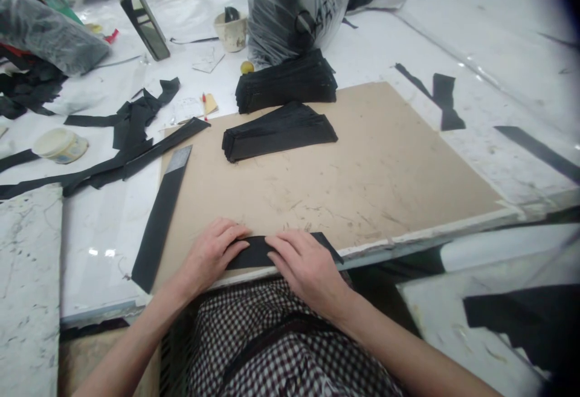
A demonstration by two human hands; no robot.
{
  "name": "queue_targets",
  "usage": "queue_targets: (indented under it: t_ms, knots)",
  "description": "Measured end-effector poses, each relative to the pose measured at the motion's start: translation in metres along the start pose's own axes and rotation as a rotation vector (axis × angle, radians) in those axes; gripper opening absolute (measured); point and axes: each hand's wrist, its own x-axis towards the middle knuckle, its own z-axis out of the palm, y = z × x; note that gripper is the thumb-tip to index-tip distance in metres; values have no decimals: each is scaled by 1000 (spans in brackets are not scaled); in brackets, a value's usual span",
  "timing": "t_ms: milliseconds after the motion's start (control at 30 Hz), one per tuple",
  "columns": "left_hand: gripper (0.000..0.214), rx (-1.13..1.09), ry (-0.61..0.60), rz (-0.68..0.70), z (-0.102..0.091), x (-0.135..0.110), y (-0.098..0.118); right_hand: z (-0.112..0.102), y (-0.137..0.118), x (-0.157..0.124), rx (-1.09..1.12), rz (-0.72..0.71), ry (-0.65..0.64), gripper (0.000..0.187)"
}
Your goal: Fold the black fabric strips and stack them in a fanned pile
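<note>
White tabletop (457, 34) carries a brown cardboard sheet (344, 179), its near edge right against the person's body. On that edge lies a black strip (254, 253), with the left hand (212, 257) and right hand (303, 270) palm-down on it, fingers curved over and gripping it. One stack of similar strips (278, 134) sits on the cardboard, another (285, 83) at its far edge. A long single strip (158, 228) lies along the cardboard's left side, beside loose black scraps (136, 137).
</note>
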Motion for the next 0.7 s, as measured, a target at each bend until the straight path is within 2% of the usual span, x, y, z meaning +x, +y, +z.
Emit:
queue_targets:
  t_ms: [100,233,400,700]
  knots:
    - [18,23,8,-4,2,0,1,4,7,15,-59,21,-66,24]
    - [17,55,42,28,6,0,0,9,15,27,-64,-18,-134,13]
    - [20,141,83,127,9,-8,-6,9,20,23,-35,-100,-144,15]
    - [32,352,-17,275,-1,-18,1,4,18,14,-111,-225,-151,26]
